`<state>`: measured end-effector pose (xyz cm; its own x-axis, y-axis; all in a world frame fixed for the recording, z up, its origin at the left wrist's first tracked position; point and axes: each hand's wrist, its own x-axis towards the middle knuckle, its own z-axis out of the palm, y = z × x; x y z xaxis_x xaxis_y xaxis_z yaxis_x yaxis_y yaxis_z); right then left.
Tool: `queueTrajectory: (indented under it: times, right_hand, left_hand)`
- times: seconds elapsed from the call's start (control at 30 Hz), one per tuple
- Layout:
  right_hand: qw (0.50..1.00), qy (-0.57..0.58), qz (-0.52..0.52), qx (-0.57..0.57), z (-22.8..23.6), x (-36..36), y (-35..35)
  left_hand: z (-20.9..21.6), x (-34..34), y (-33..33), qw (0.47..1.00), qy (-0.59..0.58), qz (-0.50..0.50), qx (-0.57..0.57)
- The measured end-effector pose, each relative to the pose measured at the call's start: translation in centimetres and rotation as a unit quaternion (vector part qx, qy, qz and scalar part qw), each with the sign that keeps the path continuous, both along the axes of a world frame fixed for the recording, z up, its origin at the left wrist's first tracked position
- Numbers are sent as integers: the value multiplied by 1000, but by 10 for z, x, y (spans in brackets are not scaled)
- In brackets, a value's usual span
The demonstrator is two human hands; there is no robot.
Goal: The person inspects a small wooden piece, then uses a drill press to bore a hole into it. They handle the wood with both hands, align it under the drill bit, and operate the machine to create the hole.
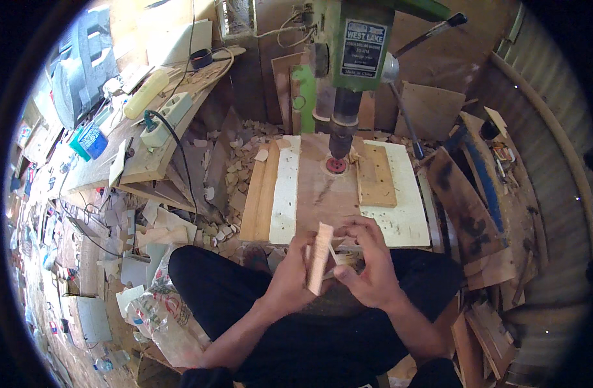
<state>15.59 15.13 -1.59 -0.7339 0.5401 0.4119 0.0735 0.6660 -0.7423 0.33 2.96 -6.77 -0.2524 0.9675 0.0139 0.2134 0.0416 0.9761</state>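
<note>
A small flat piece of pale wood [320, 258] stands on edge between my hands, above my lap and just short of the drill press table. My left hand [289, 277] is closed around its left side. With fingers curled, my right hand [369, 266] is at its right, thumb and fingertips near a thin pale edge that may be a second piece. Beyond my hands, the green bench drill press [362, 48] points its dark chuck [342, 136] down. Below the chuck sits a round red cutter [336, 166], close over the brown work board [322, 197].
A wooden block [377, 174] lies on the white board [405, 194] right of the cutter. Wood offcuts [238, 168] pile up left of the press. A wooden bench [144, 169] carries a power strip [167, 119] with a black cable. Planks [468, 213] lean at the right.
</note>
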Motion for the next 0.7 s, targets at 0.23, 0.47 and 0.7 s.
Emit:
queueTrajectory:
  times: [0.23, 0.47, 0.7]
  right_hand:
    - [999, 12, -26, -24, -6, -6, 2]
    - [940, 150, -96, -290, -9, 29, 46]
    - [916, 123, -243, -295, -55, 78, 82]
  left_hand:
    - [7, -1, 6, 957, 279, 24, 74]
    - [-2, -104, -40, 929, 298, 194, 105]
    - [82, -365, -128, 820, 179, 481, 254]
